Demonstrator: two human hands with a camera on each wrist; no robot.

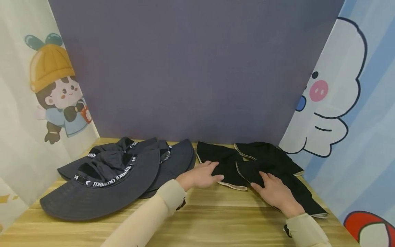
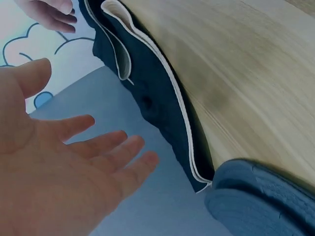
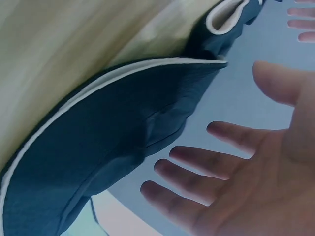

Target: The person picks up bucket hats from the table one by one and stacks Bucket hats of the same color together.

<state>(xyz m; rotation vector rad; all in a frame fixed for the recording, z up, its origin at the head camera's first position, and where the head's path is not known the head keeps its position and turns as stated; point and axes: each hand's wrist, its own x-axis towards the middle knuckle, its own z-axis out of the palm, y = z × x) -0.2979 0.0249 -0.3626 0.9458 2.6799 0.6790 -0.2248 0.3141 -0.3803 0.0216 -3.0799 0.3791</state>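
Black fabric pieces with cream-white edging, dark grey wide-brimmed hats with white-lettered black bands, light wood-grain table, purple-grey backdrop.

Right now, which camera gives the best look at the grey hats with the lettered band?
The head view: the stack of grey hats lies whole on the wooden table, band lettering readable, beside the left hand. The left wrist view catches only a blurred grey brim edge in its corner. The right wrist view shows none of them.
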